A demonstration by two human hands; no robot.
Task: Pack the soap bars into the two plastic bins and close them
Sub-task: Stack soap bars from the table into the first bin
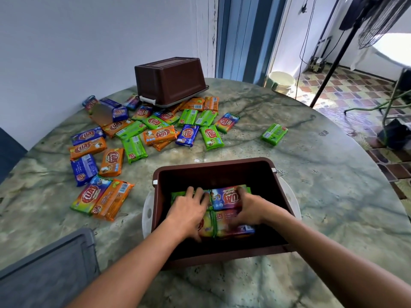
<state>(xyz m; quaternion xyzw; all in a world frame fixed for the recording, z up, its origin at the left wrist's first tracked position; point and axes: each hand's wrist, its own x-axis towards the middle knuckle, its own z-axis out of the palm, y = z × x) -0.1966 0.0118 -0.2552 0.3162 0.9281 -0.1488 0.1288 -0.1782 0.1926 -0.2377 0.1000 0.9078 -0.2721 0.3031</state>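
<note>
Two brown bins sit on the table [289, 134]: the open bin [213, 172] near the person and an upside-down bin [171, 81] far back. The left hand [189, 213] lies flat, fingers spread, and the right hand [249, 210] curls a little; both press on four soap bars [224, 197] inside the open bin. About thirty loose bars [133, 138] lie on the left; the table's right side has room.

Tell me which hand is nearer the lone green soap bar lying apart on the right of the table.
Right. The right hand is in the open bin, below and left of the lone green bar; the left hand is farther left.
</note>
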